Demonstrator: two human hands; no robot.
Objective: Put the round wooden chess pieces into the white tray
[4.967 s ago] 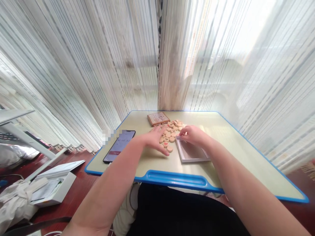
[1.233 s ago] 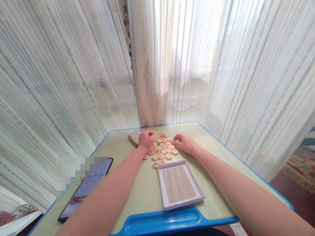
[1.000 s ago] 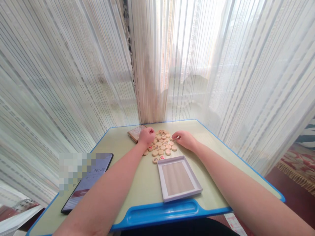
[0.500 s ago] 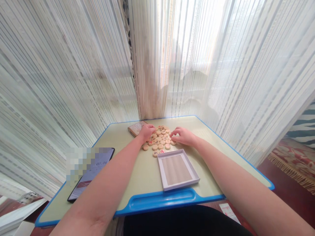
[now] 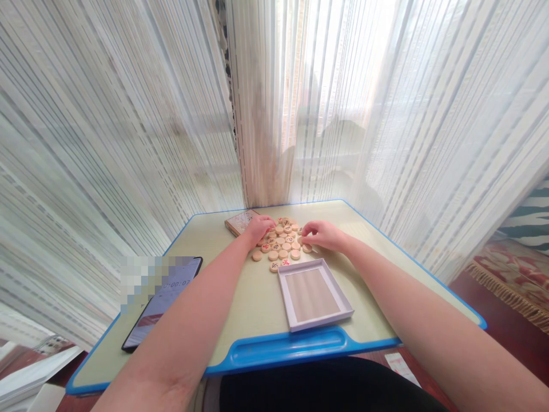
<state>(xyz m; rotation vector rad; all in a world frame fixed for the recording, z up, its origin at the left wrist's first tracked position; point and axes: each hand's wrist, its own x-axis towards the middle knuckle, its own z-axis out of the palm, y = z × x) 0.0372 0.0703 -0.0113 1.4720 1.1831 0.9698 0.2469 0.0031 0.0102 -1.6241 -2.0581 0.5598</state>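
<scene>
Round wooden xiangqi pieces [image 5: 283,254] lie in a loose heap at the far middle of the table, some with red or black characters up and several with plain faces. My left hand [image 5: 260,227] is at the heap's left edge, fingers curled together; whatever is under its fingertips is hidden. On the right side, my right hand [image 5: 322,236] has its thumb and fingers closed at a piece on the heap's edge. Nearer to me lies a shallow open box tray [image 5: 312,294], two pieces touching or close to its far left corner.
A patterned box lid or flat box [image 5: 235,222] lies behind my left hand. To the left is a phone [image 5: 165,303] showing a timer, partly behind my left forearm. The table [image 5: 240,312] has a blue rim and a moulded front groove [image 5: 287,346]. Striped curtains [image 5: 274,114] hang behind.
My right hand's fingers have drawn closer together at the heap's right edge. My left hand stays at the left edge with little movement. The whole view has shifted slightly.
</scene>
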